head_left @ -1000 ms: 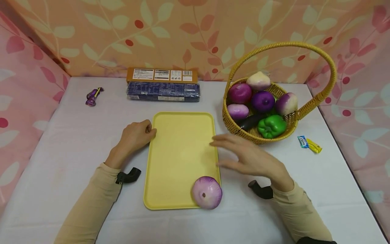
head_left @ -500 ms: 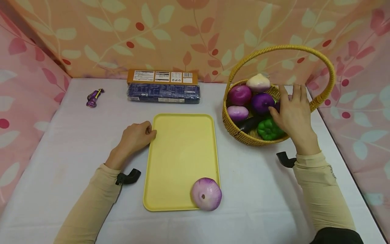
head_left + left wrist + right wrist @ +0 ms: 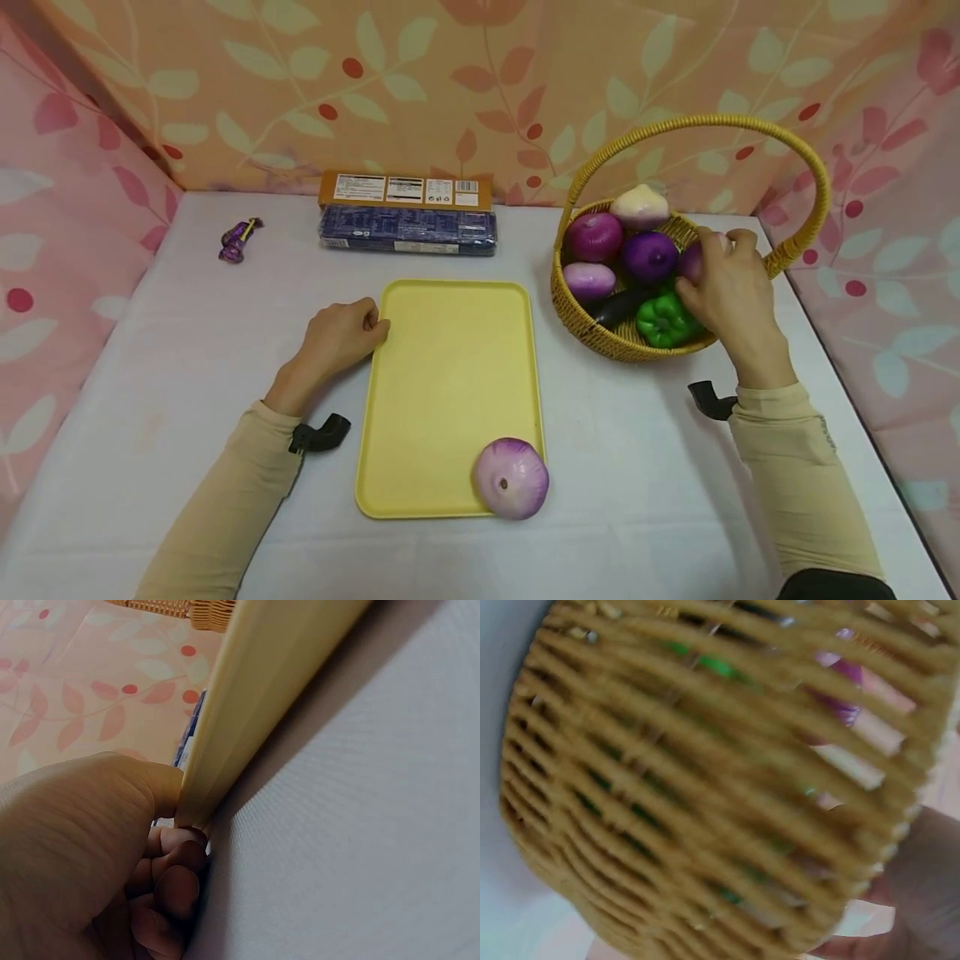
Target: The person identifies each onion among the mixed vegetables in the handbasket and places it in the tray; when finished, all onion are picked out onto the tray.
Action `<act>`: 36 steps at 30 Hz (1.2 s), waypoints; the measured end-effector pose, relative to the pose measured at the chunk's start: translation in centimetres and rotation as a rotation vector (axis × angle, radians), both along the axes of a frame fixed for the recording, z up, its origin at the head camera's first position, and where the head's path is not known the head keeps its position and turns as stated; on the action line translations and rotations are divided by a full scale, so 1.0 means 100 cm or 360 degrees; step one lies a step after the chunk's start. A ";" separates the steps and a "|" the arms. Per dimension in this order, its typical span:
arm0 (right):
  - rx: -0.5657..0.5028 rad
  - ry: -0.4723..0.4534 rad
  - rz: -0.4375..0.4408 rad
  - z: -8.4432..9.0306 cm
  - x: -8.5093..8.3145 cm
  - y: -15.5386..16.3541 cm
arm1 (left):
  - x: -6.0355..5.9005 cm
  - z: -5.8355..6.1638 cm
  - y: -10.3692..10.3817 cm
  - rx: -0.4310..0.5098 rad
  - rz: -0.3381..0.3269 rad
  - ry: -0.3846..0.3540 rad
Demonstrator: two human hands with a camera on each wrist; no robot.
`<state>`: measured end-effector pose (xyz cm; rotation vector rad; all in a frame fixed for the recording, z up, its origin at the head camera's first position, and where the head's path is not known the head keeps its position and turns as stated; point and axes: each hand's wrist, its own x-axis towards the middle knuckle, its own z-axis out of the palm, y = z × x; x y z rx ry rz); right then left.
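Note:
My left hand [image 3: 339, 337] pinches the left edge of the yellow tray [image 3: 450, 375]. In the left wrist view the thumb [image 3: 166, 787] lies on the rim, with the fingers curled underneath. My right hand [image 3: 731, 300] reaches into the right side of the wicker basket [image 3: 600, 337], its fingers curled round a purple-and-white round vegetable [image 3: 690, 262] that it mostly covers. Through the weave in the right wrist view, purple and green patches show. A purple onion [image 3: 512, 479] sits at the tray's near right corner, overhanging the edge.
Also in the basket are a green bell pepper [image 3: 667, 321], a dark eggplant [image 3: 618, 307], a whitish bulb [image 3: 640, 207] and several purple vegetables. Its tall handle [image 3: 705, 121] arches above. Blue and brown packages [image 3: 408, 231] lie at the back, purple-wrapped candy [image 3: 240, 240] at far left.
My right hand has moved from over the tray's right edge to the basket's right side, and its fingers have curled round the purple-and-white vegetable. My left hand has stayed on the tray.

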<state>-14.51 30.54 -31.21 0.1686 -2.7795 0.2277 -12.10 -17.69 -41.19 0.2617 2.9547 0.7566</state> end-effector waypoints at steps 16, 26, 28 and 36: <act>-0.0302 0.0247 0.1026 -0.007 0.064 -0.098 | -0.001 0.003 0.000 -0.0016 0.0010 -0.0018; 0.0005 -0.0199 0.1407 -0.041 0.077 -0.130 | 0.001 0.001 -0.001 -0.0020 0.0015 -0.0018; 0.0029 -0.0276 0.1446 -0.046 0.078 -0.131 | 0.001 0.001 -0.001 -0.0014 0.0014 -0.0016; 0.0058 -0.0434 0.1541 -0.047 0.079 -0.130 | -0.001 0.000 0.000 -0.0022 0.0017 -0.0023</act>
